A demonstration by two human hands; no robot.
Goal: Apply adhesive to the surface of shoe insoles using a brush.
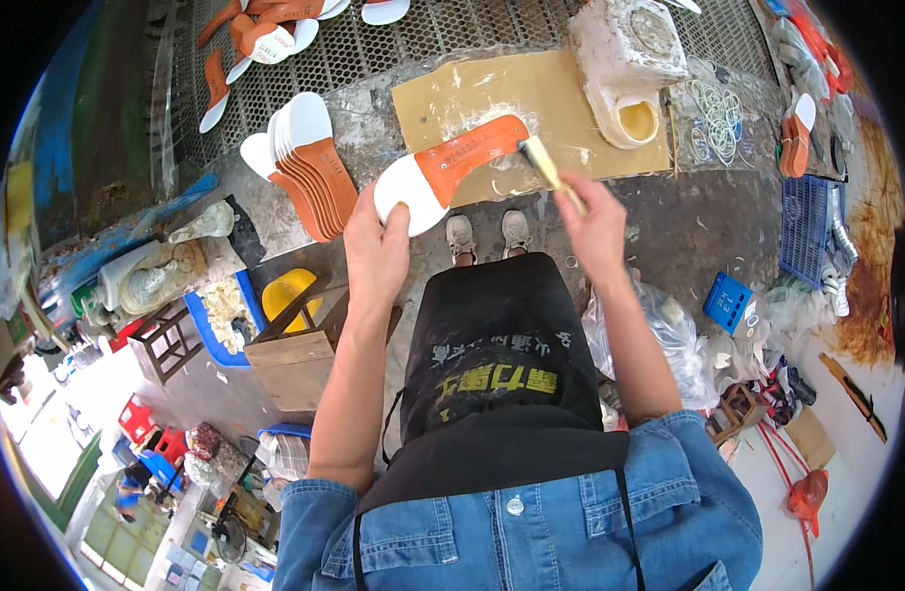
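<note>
My left hand (375, 246) pinches the white end of an orange-and-white shoe insole (472, 155), thumb on top, holding it up over the bench edge. In my right hand (597, 231) is a small brush (549, 172) with a pale handle. Its dark bristle end meets the insole's orange end, or hovers just over it; I cannot tell which. Under them lies a brown board (452, 98) with white smears. A stack of similar insoles (312, 167) is fanned out to the left. To the right stands a white-crusted pot (630, 69) with a round yellowish opening.
More insoles (270, 39) lie on the metal mesh (373, 49) at the back left, and a few (797, 133) at the right. A tangle of string (713, 123) sits beside the pot. Below the bench are a blue tub (221, 320), a plastic bag (659, 340) and a blue box (728, 302).
</note>
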